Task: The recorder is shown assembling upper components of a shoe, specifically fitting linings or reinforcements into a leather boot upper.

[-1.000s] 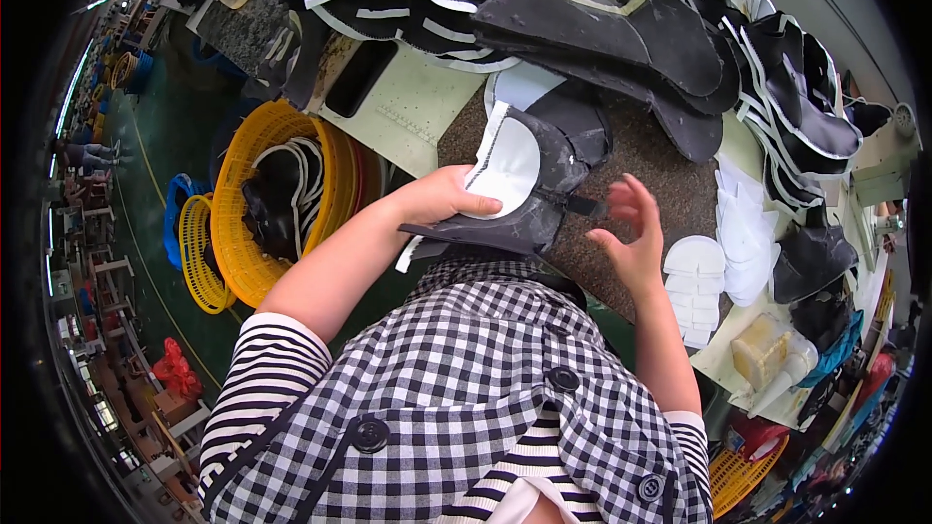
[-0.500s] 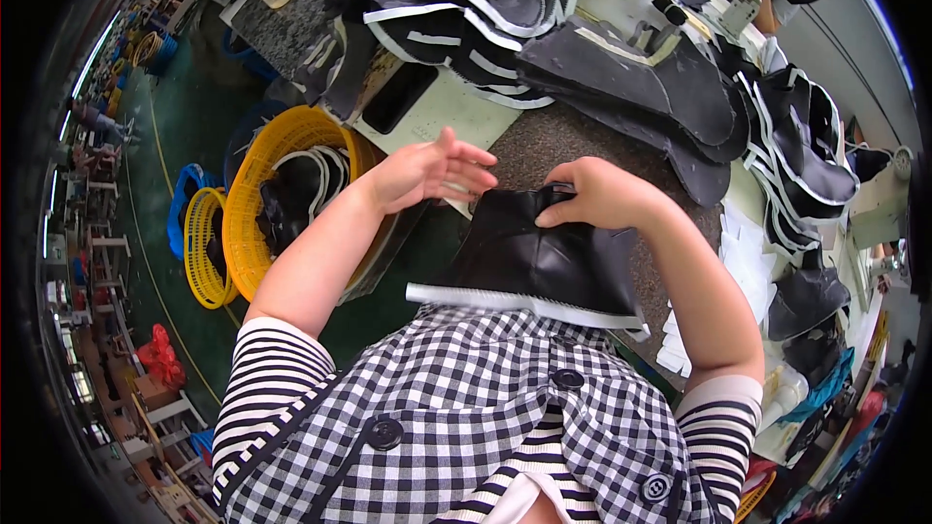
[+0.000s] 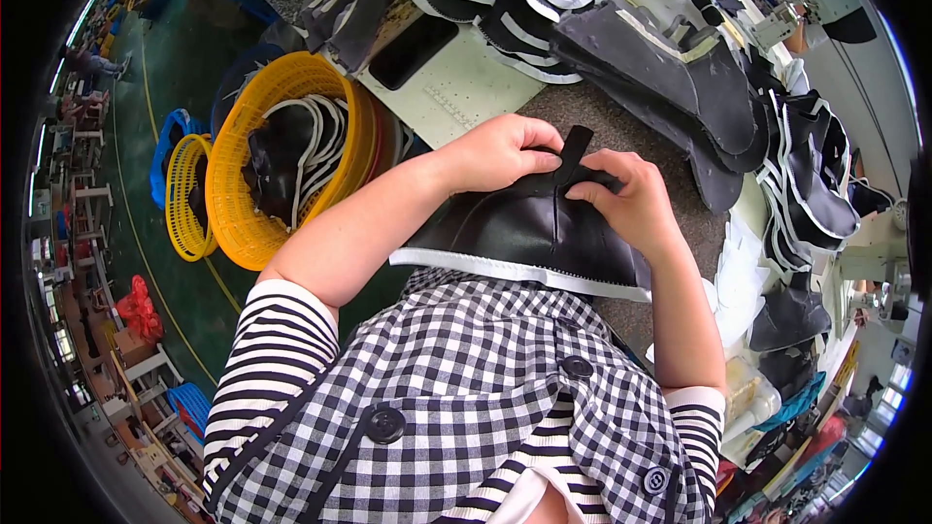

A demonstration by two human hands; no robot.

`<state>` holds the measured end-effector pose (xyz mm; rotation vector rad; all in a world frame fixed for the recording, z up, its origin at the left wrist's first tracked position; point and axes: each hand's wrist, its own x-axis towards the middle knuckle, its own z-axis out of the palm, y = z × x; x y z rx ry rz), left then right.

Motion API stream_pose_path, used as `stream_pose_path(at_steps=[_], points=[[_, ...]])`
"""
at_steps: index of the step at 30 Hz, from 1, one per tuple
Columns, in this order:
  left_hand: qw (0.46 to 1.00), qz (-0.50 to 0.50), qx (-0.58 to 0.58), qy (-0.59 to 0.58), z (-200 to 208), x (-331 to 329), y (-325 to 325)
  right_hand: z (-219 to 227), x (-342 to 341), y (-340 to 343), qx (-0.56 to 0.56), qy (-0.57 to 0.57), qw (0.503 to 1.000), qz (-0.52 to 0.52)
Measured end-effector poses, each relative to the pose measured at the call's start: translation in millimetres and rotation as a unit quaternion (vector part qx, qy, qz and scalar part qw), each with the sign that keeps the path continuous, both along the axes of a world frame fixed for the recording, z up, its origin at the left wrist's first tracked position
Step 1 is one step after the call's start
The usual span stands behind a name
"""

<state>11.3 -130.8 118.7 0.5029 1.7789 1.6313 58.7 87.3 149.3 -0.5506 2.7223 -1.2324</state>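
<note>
A black leather boot upper [image 3: 495, 228] with a white zigzag-stitched lower edge lies against my front at the table's near edge. A short black strip [image 3: 575, 150] stands up from its top, over the seam down the middle. My left hand [image 3: 505, 152] is closed, thumb and forefinger pinching at the left side of the strip. On the other side of the seam my right hand [image 3: 631, 196] pinches the upper's top edge between thumb and fingers. What lies under the fingertips is partly hidden.
A yellow basket [image 3: 221, 196] holding white-edged black pieces stands at left, beside a smaller yellow basket [image 3: 177, 218]. A dark phone [image 3: 415, 50] lies on the table beyond my left hand. Stacked black boot pieces [image 3: 670, 87] and white sheets [image 3: 740, 277] lie at right.
My left hand has come rightward from open in the air to pinch at the strip. The strip now stands upright between my hands; my right hand has shifted slightly right.
</note>
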Motion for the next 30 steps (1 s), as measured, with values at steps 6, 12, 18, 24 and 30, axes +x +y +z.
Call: stream_pose_path(at_steps=[6,12,18,24,30], points=[[0.994,-0.084,-0.014,0.066,11.4,-15.3,16.7,32.1,9.9,11.6,-0.009,-0.078,0.995,-0.065],[0.906,0.326,-0.038,0.269,-2.3,20.9,8.4,-3.6,17.2,30.3,-0.24,-0.061,0.946,-0.211],[0.898,0.192,0.268,-0.291,2.1,79.9,12.7,-20.4,10.8,30.7,-0.348,0.0,0.905,-0.245],[0.892,0.293,0.293,-0.181,37.5,64.2,61.3,15.1,8.1,22.7,-0.344,-0.078,0.916,-0.19],[0.913,0.318,0.047,0.251,29.6,49.3,63.5,29.8,19.4,20.6,-0.138,-0.134,0.955,-0.225]])
